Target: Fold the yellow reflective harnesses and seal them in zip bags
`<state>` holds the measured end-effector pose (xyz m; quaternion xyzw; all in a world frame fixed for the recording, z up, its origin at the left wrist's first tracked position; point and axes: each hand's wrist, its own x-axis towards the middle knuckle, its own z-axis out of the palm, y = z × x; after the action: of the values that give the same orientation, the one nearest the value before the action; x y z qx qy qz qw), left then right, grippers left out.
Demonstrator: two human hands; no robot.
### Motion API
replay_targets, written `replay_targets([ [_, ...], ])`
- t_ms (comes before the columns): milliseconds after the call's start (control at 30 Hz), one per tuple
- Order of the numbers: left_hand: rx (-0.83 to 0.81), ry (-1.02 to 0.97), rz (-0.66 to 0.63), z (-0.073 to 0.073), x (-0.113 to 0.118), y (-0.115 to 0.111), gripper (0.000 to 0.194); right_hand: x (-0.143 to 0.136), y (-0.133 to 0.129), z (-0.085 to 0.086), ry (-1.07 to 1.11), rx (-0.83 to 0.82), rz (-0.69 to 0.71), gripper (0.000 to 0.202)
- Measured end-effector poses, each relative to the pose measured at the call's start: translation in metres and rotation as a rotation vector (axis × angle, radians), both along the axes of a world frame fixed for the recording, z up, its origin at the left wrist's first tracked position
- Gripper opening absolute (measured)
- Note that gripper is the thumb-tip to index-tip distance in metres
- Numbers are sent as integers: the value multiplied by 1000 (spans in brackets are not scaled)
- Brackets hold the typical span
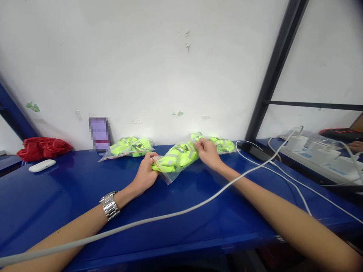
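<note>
Both hands (147, 170) grip 1 neon-yellow garment (178, 155), partly inside a clear bag (170, 176).

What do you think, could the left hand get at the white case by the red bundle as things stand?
Probably yes: bare blue tabletop lies between the left hand and the white case, though it would likely have to let go of the bagged fabric first.

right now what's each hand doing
Left hand: fingers closed on the left end of the middle bag.
Right hand: fingers pinching the yellow cloth at its other end.
</note>
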<state>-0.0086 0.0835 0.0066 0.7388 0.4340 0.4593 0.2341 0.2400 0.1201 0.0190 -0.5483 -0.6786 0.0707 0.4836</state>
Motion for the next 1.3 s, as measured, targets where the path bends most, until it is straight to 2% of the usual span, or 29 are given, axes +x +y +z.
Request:
replay_targets([
  [100,83,48,-40,5,-3,3,13,20,9,6,34,27,-167,20],
  [300,-190,-228,-70,15,-13,6,11,45,18,10,78,-1,-409,20],
  [500,-244,-302,-80,51,-34,6,13,47,20,10,72,-38,-527,22],
  [633,-291,-284,-79,71,-59,9,13,48,23,9,64,-50,-544,21],
  [800,-303,-223,-46,77,-86,16,13,55,30,5,59,-30,-527,22],
  [1133,-198,-375,223,96,-104,10,15,60,36,-3,31,4,-466,30],
  [1200,-164,-315,265,94,-106,13,15,60,35,-4,20,10,-449,29],
  [1300,-106,-84,333,89,-110,22,22,59,33,-2,-16,46,-382,24],
])
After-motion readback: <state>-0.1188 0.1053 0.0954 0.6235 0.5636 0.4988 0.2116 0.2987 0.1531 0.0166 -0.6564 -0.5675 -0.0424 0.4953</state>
